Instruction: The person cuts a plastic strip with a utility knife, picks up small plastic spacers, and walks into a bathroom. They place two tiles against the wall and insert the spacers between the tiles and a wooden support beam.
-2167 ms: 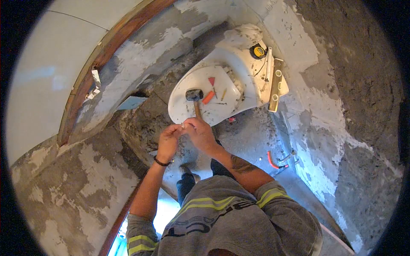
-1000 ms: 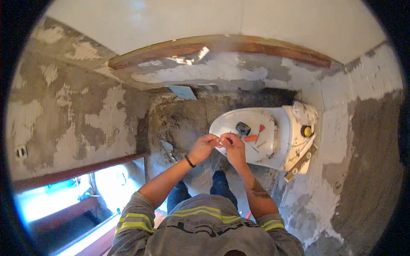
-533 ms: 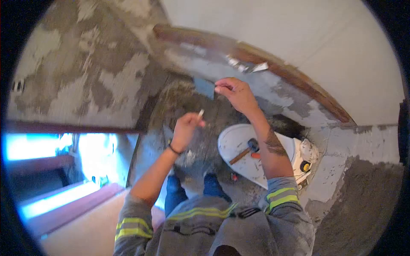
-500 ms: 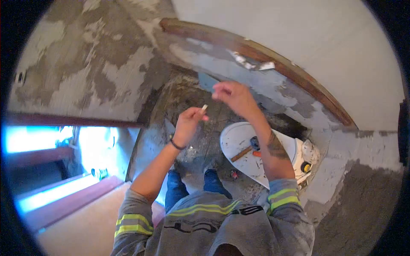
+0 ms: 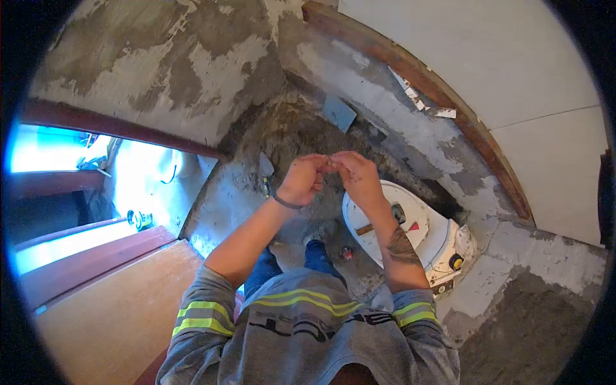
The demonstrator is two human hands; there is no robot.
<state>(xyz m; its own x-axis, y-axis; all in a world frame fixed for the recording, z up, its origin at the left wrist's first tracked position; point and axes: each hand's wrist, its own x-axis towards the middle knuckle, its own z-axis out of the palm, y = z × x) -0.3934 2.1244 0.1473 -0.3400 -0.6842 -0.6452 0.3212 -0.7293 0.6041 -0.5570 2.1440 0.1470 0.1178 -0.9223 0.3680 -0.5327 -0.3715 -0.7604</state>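
My left hand (image 5: 302, 181) and my right hand (image 5: 360, 178) meet fingertip to fingertip above the floor. Both are closed in a pinch around a small pale piece (image 5: 330, 162), mostly hidden by the fingers. Its exact kind cannot be made out. Below and beyond my left hand, a pointed trowel (image 5: 266, 168) lies on the dirty floor. To the right, under my right forearm, is a white toilet (image 5: 359, 208) with its lid down. A wooden handle (image 5: 364, 229) and a small red object (image 5: 414, 226) rest on that lid.
A blue-grey flat piece (image 5: 339, 114) leans at the foot of the far wall. A curved-looking wooden batten (image 5: 443, 96) runs along the wall under large tiles, with white scraps (image 5: 423, 106) beside it. A yellow-and-black tape measure (image 5: 455, 262) sits at the toilet's back. A doorway opens left.
My hands, apart before, have come together at the fingertips. The small pale piece in my left hand is now between both hands. The view has shifted and turned slightly.
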